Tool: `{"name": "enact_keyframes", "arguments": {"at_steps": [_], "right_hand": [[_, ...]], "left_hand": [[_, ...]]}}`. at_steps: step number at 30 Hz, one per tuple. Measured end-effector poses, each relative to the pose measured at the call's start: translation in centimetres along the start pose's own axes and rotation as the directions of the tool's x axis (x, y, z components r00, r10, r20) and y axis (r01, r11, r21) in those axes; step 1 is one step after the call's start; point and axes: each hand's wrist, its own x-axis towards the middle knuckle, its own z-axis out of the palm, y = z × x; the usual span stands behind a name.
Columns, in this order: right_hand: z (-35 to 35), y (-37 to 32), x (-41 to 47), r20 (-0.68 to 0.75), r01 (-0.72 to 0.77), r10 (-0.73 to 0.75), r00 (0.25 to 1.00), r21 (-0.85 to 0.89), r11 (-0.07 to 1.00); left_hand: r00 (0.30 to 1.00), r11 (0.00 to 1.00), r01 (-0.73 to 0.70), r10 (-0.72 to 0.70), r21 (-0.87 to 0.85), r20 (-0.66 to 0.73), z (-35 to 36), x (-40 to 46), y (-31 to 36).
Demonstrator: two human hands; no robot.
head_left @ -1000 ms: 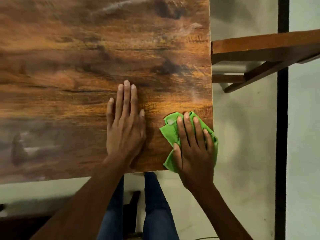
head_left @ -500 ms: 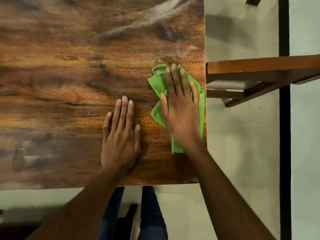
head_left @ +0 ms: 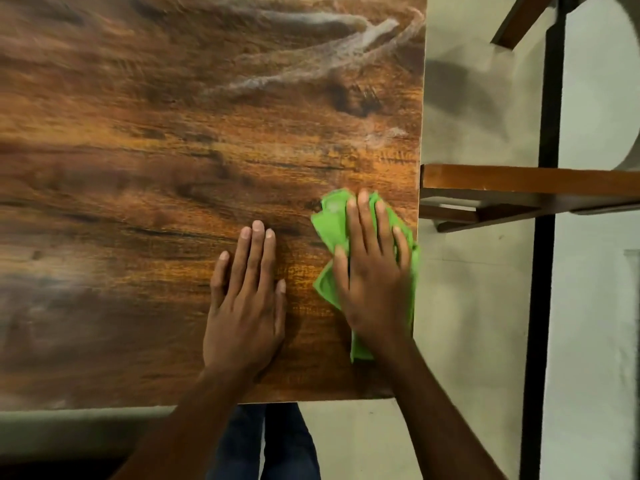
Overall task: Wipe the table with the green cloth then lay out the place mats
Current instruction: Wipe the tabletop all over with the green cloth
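Observation:
The brown wooden table [head_left: 138,168] fills most of the head view. A crumpled green cloth [head_left: 334,220] lies near the table's right edge. My right hand [head_left: 372,271] presses flat on the cloth with straight fingers, covering most of it. Just to its left, my left hand [head_left: 247,306] rests flat on the bare wood, fingers straight and together. Pale smeared streaks [head_left: 311,29] show on the far part of the tabletop. No place mats are in view.
A wooden chair [head_left: 519,188] stands close against the table's right side, with another chair part [head_left: 516,22] at the top right. A dark vertical strip [head_left: 543,271] runs down the pale floor on the right. My legs in blue jeans [head_left: 263,445] show below the near table edge.
My right hand first pushed the cloth away from the near right corner, then drew it back toward me along the right edge. My left hand stayed flat on the wood.

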Motion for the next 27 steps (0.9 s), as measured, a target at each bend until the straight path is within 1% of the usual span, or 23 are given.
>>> {"name": "enact_keyframes", "arguments": {"at_steps": [3,6,9,11,13,15,20,22,27], "right_hand": [[-0.6,-1.0,7.4,-0.055,-0.02,0.018,0.998,-0.026,0.999],[-0.6,-1.3,9.4,-0.07,-0.017,0.014,0.997,-0.04,0.999],[-0.9,-1.2,5.9,-0.047,0.051,-0.052,0.998,-0.022,0.998],[-0.8,-0.9,2.0,0.016,0.111,-0.111,0.994,-0.003,0.994],[0.0,-0.1,-1.8,0.071,0.182,-0.18,0.981,-0.021,0.983],[0.8,0.9,-4.3,0.086,0.235,-0.23,0.969,-0.056,0.97],[0.8,1.1,-3.6,0.1,0.297,-0.293,0.951,-0.027,0.954],[0.0,0.8,-1.8,0.11,0.367,-0.363,0.925,-0.013,0.93],[-0.6,-2.1,8.1,0.057,0.595,-0.594,0.803,-0.011,0.803]], "left_hand": [[1.0,1.0,-0.002,0.002,-0.005,0.012,0.0,0.1,-0.2],[1.0,1.0,-0.006,0.006,-0.002,0.012,0.0,0.1,-0.2],[1.0,1.0,-0.01,0.01,-0.012,0.007,-0.1,0.2,-0.1],[1.0,1.0,-0.009,0.009,-0.017,0.006,-0.2,0.2,-0.1],[1.0,1.0,-0.005,0.005,-0.022,0.006,-0.2,0.3,-0.2],[1.0,1.0,-0.005,0.005,-0.027,0.006,-0.1,0.3,-0.3],[1.0,0.998,0.017,-0.018,-0.062,-0.002,-0.3,0.4,-0.4],[0.998,0.995,0.06,-0.061,-0.076,-0.019,-0.4,0.4,-0.3],[0.992,0.991,0.112,-0.116,-0.072,-0.051,-0.5,0.2,0.1]]}}
